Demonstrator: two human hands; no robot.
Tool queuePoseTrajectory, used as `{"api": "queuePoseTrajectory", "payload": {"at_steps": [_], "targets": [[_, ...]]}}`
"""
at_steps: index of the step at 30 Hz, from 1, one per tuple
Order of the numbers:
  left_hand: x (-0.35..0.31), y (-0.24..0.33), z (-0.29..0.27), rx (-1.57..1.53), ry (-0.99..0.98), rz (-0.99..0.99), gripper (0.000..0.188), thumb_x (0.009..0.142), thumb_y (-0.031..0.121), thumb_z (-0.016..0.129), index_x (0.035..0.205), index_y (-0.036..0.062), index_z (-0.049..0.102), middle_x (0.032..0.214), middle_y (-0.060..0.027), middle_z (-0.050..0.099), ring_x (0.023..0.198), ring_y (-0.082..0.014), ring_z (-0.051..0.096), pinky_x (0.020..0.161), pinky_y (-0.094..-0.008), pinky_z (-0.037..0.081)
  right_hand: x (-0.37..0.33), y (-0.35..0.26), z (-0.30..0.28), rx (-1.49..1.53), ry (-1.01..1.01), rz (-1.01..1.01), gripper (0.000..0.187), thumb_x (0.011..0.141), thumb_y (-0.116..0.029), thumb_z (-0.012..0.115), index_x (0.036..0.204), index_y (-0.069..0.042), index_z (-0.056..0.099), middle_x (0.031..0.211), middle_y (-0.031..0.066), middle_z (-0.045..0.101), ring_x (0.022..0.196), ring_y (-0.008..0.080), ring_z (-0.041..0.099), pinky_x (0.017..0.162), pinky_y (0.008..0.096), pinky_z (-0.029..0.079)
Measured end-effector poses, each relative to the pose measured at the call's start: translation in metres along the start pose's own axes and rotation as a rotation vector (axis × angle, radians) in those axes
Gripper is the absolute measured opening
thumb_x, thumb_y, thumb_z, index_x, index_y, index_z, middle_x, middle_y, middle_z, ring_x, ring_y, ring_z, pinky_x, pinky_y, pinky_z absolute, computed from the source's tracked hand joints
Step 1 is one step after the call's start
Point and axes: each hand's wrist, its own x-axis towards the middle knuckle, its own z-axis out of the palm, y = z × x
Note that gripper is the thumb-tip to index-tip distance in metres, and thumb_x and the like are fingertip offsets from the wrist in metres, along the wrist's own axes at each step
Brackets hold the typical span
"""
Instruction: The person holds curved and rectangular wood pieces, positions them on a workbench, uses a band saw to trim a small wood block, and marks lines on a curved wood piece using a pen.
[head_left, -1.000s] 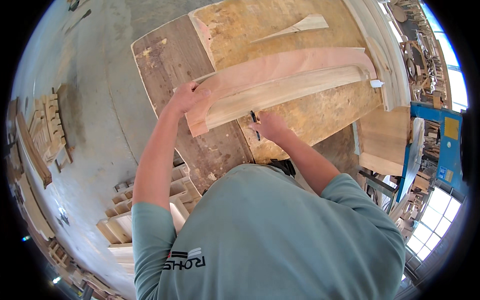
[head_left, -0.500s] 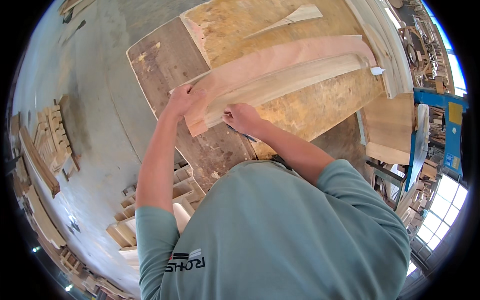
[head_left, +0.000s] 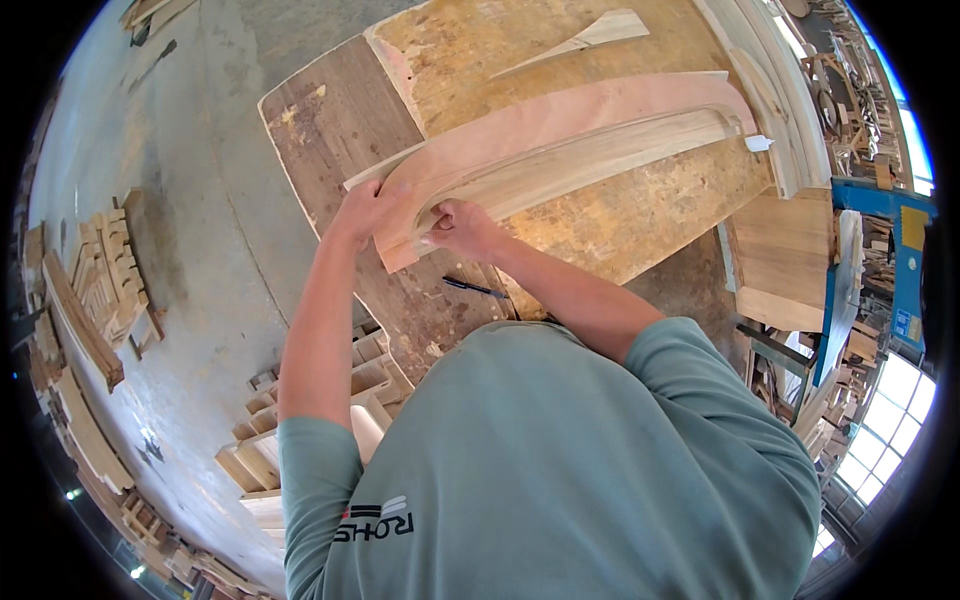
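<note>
A long, curved, pinkish wooden template [head_left: 560, 115] lies over a paler wooden board [head_left: 590, 165] on the worn workbench. At the template's left end, my left hand [head_left: 366, 212] is closed round its outer edge, thumb on top. My right hand [head_left: 462, 228] is at the inside of the bend, its fingers curled and pinched at the inner edge. Whatever those fingers hold, if anything, is hidden. A dark pen [head_left: 474, 288] rests on the bench's brown end, just nearer to me than my right hand.
A thin tapered wood offcut [head_left: 590, 40] is at the far side of the bench [head_left: 640, 225]. A small white bottle [head_left: 758, 143] sits by the template's right end. Long boards [head_left: 775, 110] run along the right edge. Stacked wooden parts [head_left: 105, 270] stand on the floor at left.
My right hand has moved left and slightly forward, from beside the pen into the template's inner bend. The pen now shows in full. My left hand keeps its place on the template.
</note>
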Motion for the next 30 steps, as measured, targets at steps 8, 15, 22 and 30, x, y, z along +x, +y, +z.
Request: {"api": "queuePoseTrajectory", "payload": {"at_steps": [8, 15, 22, 30], "targets": [[0.001, 0.003, 0.003, -0.193, -0.033, 0.003, 0.049, 0.093, 0.037, 0.073, 0.114, -0.0067, 0.065, 0.102, -0.0068, 0.067, 0.087, -0.0125, 0.059, 0.074, -0.0318, 0.05, -0.001, 0.0, -0.002, -0.052, 0.045, 0.031, 0.051, 0.078, -0.022, 0.081, 0.116, 0.005, 0.06, 0.095, 0.0142, 0.072, 0.087, 0.0249, 0.071, 0.078, 0.0376, 0.055], [0.015, -0.008, -0.009, -0.078, 0.096, -0.031, 0.042, 0.092, 0.034, 0.074, 0.107, -0.0051, 0.069, 0.093, -0.0065, 0.069, 0.081, -0.0125, 0.061, 0.071, -0.0318, 0.051, -0.013, -0.026, -0.003, -0.623, 0.135, -0.162, 0.05, 0.085, -0.032, 0.077, 0.121, -0.006, 0.053, 0.087, 0.0157, 0.068, 0.084, 0.0352, 0.068, 0.072, 0.045, 0.053], [0.013, -0.003, -0.005, -0.099, 0.228, 0.034, 0.037, 0.091, 0.029, 0.076, 0.105, -0.0052, 0.07, 0.091, -0.0072, 0.069, 0.08, -0.0119, 0.061, 0.07, -0.0316, 0.051, -0.018, -0.034, -0.016, -0.773, 0.035, -0.18, 0.046, 0.088, -0.028, 0.071, 0.125, -0.01, 0.052, 0.1, 0.0167, 0.069, 0.094, 0.0373, 0.068, 0.08, 0.048, 0.052], [0.002, -0.013, -0.003, -0.071, 0.32, 0.044, 0.036, 0.09, 0.027, 0.075, 0.108, -0.0031, 0.071, 0.096, -0.0089, 0.071, 0.086, -0.0126, 0.064, 0.076, -0.0317, 0.053, -0.005, -0.04, -0.039, -0.953, 0.12, -0.15, 0.03, 0.089, -0.023, 0.068, 0.115, -0.011, 0.06, 0.102, 0.017, 0.068, 0.097, 0.0362, 0.067, 0.085, 0.0472, 0.054]]}}
